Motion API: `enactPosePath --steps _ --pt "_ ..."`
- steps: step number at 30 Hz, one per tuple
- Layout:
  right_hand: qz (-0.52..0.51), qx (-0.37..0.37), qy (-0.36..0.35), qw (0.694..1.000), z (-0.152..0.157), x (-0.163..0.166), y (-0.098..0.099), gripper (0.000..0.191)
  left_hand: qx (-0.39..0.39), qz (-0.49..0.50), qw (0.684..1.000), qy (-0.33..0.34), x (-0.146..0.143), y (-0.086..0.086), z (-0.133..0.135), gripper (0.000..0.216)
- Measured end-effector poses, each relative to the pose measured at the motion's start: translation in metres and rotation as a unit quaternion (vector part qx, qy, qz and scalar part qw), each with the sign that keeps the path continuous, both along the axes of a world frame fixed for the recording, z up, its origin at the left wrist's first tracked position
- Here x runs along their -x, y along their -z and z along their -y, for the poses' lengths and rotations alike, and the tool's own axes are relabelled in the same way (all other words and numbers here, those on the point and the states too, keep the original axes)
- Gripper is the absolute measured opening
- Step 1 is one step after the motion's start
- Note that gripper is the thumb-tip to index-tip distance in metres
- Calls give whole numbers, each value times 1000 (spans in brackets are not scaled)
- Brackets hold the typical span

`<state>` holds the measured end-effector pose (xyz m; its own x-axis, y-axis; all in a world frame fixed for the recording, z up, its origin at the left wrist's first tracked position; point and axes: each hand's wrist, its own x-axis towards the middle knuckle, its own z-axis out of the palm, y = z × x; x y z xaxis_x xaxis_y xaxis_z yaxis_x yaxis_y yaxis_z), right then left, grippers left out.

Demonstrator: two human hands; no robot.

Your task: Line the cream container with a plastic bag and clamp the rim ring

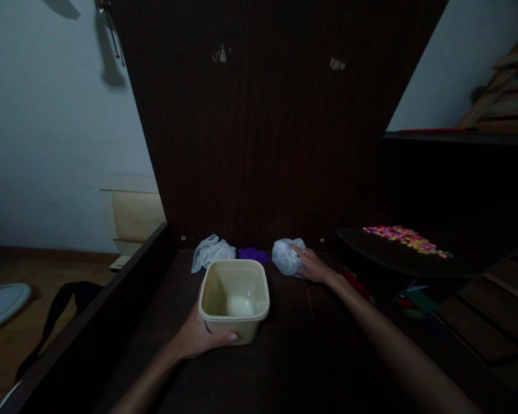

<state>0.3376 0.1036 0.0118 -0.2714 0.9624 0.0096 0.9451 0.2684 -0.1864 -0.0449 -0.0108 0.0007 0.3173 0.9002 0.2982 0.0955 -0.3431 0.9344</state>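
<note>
The left hand [205, 333] holds the container [235, 282] by its left side, thumb along the front wall. The right hand [308, 263] lies over the right side of a crumpled white bundle [284, 259], fingers bent against it; whether they have closed on it, I cannot tell. A good hold here would be steady but light on the container, since pressing hard might flex its wall, while the right fingers gather the bundle's loose folds together (thin film, by the look of it, slips easily).

The container is cream, squarish with rounded corners and a thick rim, its mouth upward and its inside glossy and bare. It is over the middle of the dark counter [280, 362], nearer the camera than the bundle. Beyond it, along the back panel [259, 144], lie a purple cloth [253, 255] and a rumpled whitish bag [213, 253].
</note>
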Motion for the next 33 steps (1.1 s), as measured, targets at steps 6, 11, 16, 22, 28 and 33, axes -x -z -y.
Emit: enactPosePath --steps 6,11,16,22,28,33 --pt "38 23 47 998 10 8 -17 123 -20 -16 999 42 -5 8 0 111" --pt "50 -36 56 997 17 46 -56 105 -25 -35 999 31 -3 12 0 117" --pt "-115 -84 -36 989 8 111 -79 45 -35 -50 997 39 -1 16 -1 126" --pt "-204 2 -42 978 -23 174 -60 37 -94 -135 986 35 3 18 0 126" --pt "-223 22 -11 974 -46 204 -37 22 -122 -152 980 39 3 14 1 125" --pt "-277 10 -12 961 -58 209 -36 8 -123 -165 978 35 4 15 0 128"
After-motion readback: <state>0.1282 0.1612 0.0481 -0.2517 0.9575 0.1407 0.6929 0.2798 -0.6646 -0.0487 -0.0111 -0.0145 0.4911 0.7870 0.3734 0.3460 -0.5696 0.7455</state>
